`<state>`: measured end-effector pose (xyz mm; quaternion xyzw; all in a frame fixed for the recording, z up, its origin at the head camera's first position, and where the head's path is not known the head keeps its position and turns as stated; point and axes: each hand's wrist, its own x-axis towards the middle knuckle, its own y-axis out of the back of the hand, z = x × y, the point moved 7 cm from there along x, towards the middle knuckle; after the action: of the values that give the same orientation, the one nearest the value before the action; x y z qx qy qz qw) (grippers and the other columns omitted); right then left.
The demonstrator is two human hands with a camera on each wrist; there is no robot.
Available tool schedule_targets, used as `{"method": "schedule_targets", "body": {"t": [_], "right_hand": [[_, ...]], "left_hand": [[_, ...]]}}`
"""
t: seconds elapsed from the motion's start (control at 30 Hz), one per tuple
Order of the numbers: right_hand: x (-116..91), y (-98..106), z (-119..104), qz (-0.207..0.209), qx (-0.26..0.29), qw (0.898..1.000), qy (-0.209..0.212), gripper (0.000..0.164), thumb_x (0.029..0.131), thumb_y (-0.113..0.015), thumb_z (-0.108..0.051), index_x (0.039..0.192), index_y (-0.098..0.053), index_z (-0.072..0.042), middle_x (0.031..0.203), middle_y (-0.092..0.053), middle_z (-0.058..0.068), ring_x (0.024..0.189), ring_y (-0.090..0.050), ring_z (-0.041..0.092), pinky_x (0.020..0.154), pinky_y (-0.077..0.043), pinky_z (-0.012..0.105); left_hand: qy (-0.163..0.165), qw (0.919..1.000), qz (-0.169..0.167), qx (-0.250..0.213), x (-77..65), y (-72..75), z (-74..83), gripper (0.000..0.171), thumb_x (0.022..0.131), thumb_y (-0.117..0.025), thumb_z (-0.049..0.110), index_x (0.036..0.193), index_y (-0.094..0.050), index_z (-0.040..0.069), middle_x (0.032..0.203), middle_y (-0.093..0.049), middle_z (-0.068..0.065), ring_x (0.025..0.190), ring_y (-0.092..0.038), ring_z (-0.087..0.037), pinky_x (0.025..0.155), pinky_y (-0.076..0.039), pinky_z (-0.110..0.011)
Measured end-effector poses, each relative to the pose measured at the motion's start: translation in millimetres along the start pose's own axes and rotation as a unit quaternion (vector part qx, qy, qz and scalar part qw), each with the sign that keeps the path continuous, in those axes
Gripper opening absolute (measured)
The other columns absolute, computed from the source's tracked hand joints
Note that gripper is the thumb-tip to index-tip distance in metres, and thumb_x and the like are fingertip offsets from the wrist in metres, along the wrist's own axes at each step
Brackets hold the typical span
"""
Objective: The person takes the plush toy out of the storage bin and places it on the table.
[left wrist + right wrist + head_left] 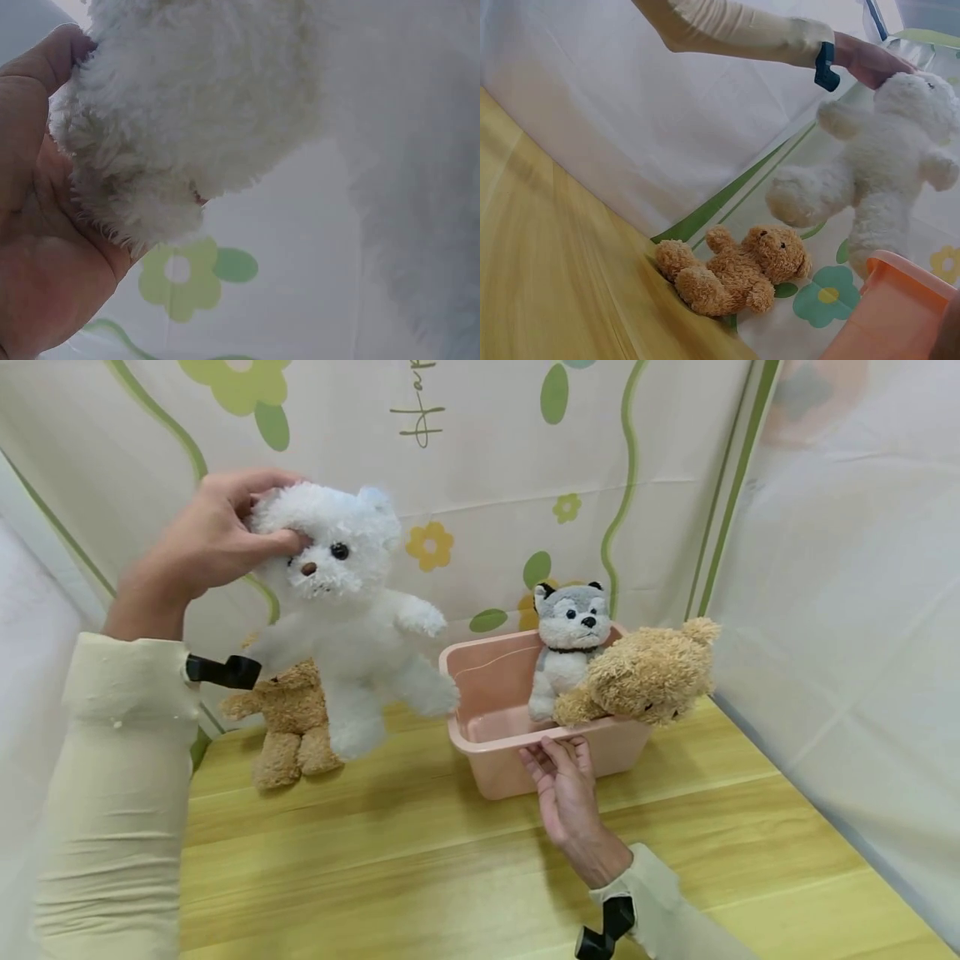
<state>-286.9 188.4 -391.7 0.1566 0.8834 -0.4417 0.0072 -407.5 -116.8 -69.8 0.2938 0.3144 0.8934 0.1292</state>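
A fluffy white teddy bear [341,602] hangs in the air at the left of the head view, its head gripped from the side by my left hand [217,531]. The thumb presses near its eye. My right hand [566,789] pinches the front rim of a pink plastic bin [495,743] with curled fingers. Inside the bin a grey and white husky plush [573,643] sits upright. Beside it, a tan teddy bear [648,677] leans over the bin's right front rim, head tipped outward. In the left wrist view white fur [195,97] fills the palm.
A second tan teddy bear [735,274] sits on the wooden table [337,852] at the back left, partly hidden behind the white bear in the head view. A flower-printed cloth [487,485] stands behind the table, and white sheets [847,593] close off the sides.
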Motion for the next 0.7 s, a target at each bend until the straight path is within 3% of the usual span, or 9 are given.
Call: {"method": "schedule_targets", "body": {"t": [0.33,0.57,0.7], "right_hand": [[-1.4,-0.7,-1.1,0.0,-0.006,1.0,0.005,0.013,0.101,-0.049,-0.002,0.104,-0.046,-0.014,0.094,-0.061,-0.001,0.086,-0.062,0.014,0.085,-0.057,0.029],[-1.8,-2.2,1.1,-0.002,-0.003,1.0,0.005,0.013,0.101,-0.049,-0.001,0.102,-0.046,-0.014,0.092,-0.061,-0.001,0.086,-0.063,0.014,0.085,-0.057,0.029],[-2.5,-2.8,2.8,-0.001,-0.006,1.0,0.004,0.014,0.101,-0.049,-0.001,0.102,-0.046,-0.015,0.093,-0.06,-0.001,0.086,-0.063,0.014,0.086,-0.057,0.03]], "left_hand": [[0.022,0.9991,-0.018,0.033,-24.7,26.2,-35.7,0.045,0.085,-0.069,-0.003,0.122,-0.068,0.023,0.094,-0.065,0.015,0.078,-0.058,-0.002,0.059,-0.047,-0.012],[0.061,0.9903,-0.051,0.114,-47.0,33.9,-66.0,0.043,0.089,-0.071,0.009,0.13,-0.063,0.022,0.098,-0.059,0.018,0.081,-0.054,-0.001,0.06,-0.045,-0.014],[0.074,0.9884,-0.062,0.118,-60.8,34.8,-82.7,0.045,0.088,-0.072,0.007,0.13,-0.062,0.021,0.099,-0.06,0.019,0.082,-0.055,0.0,0.061,-0.045,-0.014]]}}
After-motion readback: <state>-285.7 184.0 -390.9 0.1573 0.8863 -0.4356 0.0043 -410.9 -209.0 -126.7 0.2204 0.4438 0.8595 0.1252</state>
